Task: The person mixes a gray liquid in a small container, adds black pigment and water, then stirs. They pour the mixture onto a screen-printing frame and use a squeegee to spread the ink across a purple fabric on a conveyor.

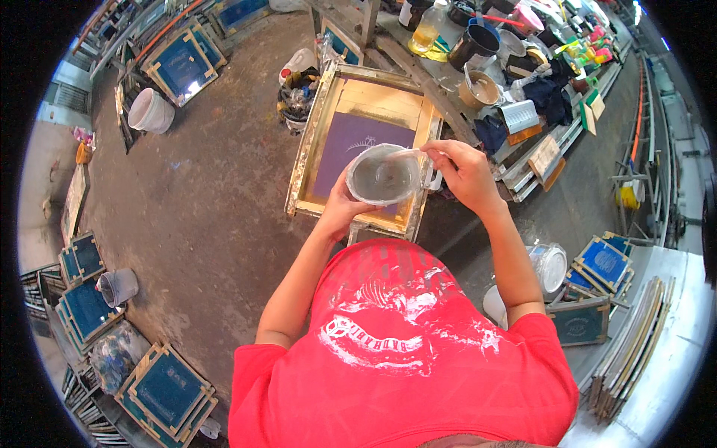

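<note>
Tub (379, 202): round, whitish, grey inside, above the screen (373, 101)
Stick (405, 154): pale, thin, over the rim
Left hand (341, 207): half curled, holding the tub's side
Right hand (464, 172): nearly closed, pinching the stick

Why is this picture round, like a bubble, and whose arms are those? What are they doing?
There's no robot here, just a person with two bare hands. The picture comes from a camera worn on the person's head, looking down. Its very wide lens bends straight things near the edge, so it looks like a bubble. That's why you see the person's own red shirt at the bottom.

The left hand holds a round tub with something greyish inside. The right hand holds a pale stick that reaches into it. Below the tub is a wooden frame around a purple panel.

On the crowded bench to the right are a dark bucket, a tub of brown stuff and some dark cloth.
</note>
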### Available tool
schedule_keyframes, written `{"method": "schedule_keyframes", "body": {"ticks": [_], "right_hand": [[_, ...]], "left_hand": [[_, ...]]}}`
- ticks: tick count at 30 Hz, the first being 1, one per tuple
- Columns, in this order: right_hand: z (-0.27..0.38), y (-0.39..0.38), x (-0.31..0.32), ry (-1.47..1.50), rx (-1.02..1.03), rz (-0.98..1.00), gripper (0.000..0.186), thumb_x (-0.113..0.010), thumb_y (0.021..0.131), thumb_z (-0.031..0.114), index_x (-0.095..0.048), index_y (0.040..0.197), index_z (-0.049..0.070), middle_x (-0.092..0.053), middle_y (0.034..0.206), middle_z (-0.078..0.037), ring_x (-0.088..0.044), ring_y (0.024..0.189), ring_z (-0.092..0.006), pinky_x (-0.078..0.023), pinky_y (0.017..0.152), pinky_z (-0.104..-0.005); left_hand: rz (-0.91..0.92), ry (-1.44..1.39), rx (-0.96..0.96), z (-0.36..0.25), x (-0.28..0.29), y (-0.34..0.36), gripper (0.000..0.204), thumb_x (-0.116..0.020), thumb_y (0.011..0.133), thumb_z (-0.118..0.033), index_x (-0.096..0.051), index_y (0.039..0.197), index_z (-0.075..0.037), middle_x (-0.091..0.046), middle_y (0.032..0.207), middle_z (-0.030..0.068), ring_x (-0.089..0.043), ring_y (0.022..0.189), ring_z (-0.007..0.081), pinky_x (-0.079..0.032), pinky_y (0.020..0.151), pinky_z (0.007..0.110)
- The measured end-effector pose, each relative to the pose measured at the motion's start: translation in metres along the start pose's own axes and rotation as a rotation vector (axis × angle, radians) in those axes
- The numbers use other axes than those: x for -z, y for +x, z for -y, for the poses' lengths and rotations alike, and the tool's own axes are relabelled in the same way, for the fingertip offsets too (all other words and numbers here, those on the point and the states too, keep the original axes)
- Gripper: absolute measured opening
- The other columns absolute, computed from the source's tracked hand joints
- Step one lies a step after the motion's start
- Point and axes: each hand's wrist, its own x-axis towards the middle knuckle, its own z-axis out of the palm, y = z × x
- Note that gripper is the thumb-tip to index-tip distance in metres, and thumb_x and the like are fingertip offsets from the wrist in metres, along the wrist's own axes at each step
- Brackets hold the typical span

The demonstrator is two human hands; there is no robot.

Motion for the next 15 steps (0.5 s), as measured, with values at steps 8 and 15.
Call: {"method": "schedule_keyframes", "body": {"ticks": [8, 15], "right_hand": [[0.009, -0.013, -0.02, 0.177, -0.173, 0.142, 0.016, -0.061, 0.097, 0.008, -0.072, 0.108, 0.003, -0.072, 0.087, -0.015, -0.072, 0.078, -0.0233, -0.056, 0.072, -0.0342], [-0.003, -0.007, -0.006, -0.053, -0.019, 0.011, 0.016, -0.062, 0.096, 0.008, -0.072, 0.104, -0.002, -0.073, 0.093, -0.017, -0.072, 0.079, -0.0275, -0.056, 0.073, -0.0358]], "left_hand": [[0.016, -0.011, 0.003, 0.015, -0.001, 0.004, 0.099, -0.086, 0.063, 0.009, -0.043, 0.15, -0.009, -0.055, 0.143, 0.0068, -0.053, 0.132, 0.0223, -0.052, 0.106, 0.039], [-0.001, -0.007, 0.01, 0.015, 0.002, 0.004, 0.097, -0.086, 0.065, 0.008, -0.044, 0.149, -0.01, -0.055, 0.143, 0.0064, -0.053, 0.133, 0.0221, -0.051, 0.107, 0.039]]}}
